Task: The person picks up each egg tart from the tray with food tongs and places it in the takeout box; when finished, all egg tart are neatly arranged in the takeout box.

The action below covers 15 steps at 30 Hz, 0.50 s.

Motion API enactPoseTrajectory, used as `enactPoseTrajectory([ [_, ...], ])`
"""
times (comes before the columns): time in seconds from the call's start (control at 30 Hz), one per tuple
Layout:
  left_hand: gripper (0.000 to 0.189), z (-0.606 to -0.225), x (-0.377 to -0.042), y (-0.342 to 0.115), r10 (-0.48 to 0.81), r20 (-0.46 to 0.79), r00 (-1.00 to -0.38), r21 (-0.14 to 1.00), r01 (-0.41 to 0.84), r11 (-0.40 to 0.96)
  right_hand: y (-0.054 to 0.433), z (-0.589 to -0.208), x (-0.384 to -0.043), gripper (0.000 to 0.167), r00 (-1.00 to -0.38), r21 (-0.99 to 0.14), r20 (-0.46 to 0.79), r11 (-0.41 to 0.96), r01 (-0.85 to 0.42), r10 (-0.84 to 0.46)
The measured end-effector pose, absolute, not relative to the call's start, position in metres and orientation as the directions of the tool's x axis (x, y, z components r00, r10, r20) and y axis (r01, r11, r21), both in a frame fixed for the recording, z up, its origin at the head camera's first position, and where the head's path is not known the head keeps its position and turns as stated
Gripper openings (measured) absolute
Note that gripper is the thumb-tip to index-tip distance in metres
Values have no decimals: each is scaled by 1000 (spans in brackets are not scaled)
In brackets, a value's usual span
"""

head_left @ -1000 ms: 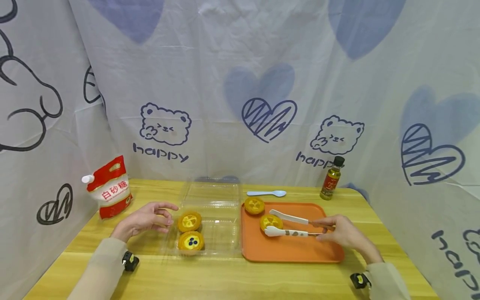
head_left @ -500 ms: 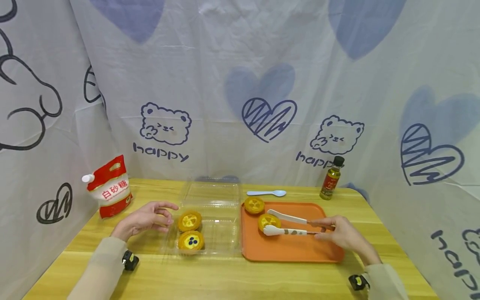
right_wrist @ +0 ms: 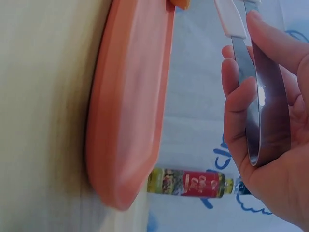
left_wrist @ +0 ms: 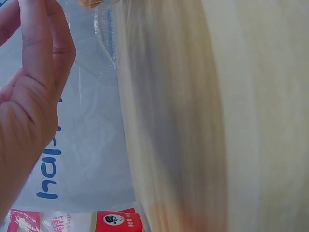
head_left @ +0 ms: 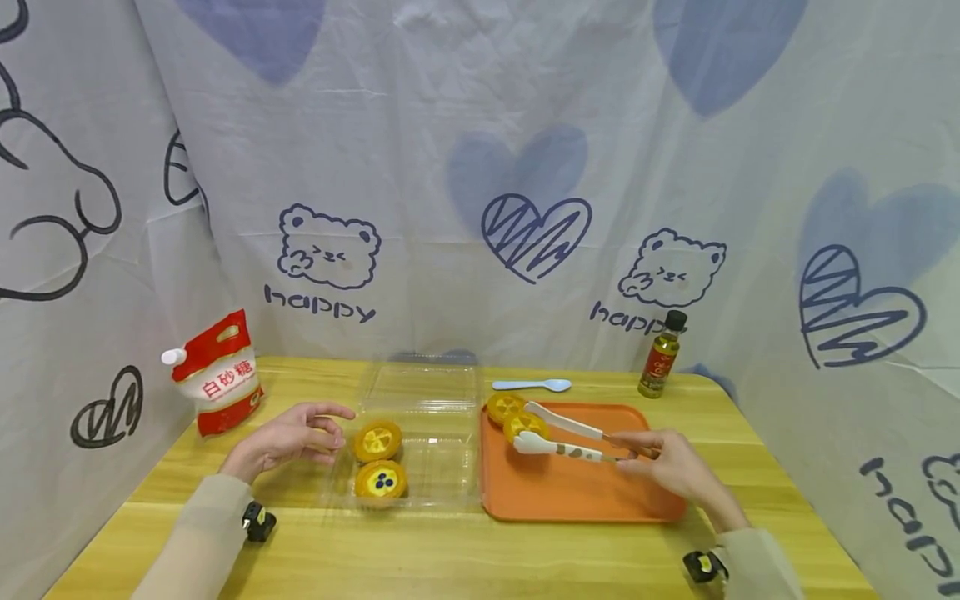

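Note:
My right hand (head_left: 671, 467) grips metal tongs (right_wrist: 256, 106) with pale patterned tips. Between the tips is a yellow-topped egg tart (head_left: 524, 427) above the orange tray (head_left: 585, 496); whether it is clear of the tray I cannot tell. It overlaps another tart (head_left: 504, 407) at the tray's back left corner. My left hand (head_left: 296, 437) holds nothing, its fingers loosely bent beside the clear plastic box (head_left: 442, 475). Inside that box's left side are a yellow-topped tart (head_left: 377, 440) and a tart with dark berries (head_left: 381, 481).
The box's raised lid (head_left: 423, 385) stands behind it. A pale blue spoon (head_left: 531, 385) lies behind the tray. An oil bottle (head_left: 660, 358) stands at back right, and a red and white sugar bag (head_left: 225, 375) at left. Printed cloth (head_left: 435, 317) surrounds the table.
My right hand has moved the tongs and the tart between their tips left and slightly back, up to the corner tart. My left hand stays nearly still.

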State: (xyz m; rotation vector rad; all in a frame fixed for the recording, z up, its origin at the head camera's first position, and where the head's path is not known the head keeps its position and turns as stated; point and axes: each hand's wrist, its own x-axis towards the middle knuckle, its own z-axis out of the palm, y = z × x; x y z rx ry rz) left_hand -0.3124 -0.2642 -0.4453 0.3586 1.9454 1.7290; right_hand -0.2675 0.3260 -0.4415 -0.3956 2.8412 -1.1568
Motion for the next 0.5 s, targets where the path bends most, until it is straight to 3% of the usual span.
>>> enactPoseTrajectory([
  [0.5, 62, -447, -313, -264, 481, -202, -853, 974, -123, 191, 290, -428, -263, 39, -977, -715, 84, 671, -195, -194],
])
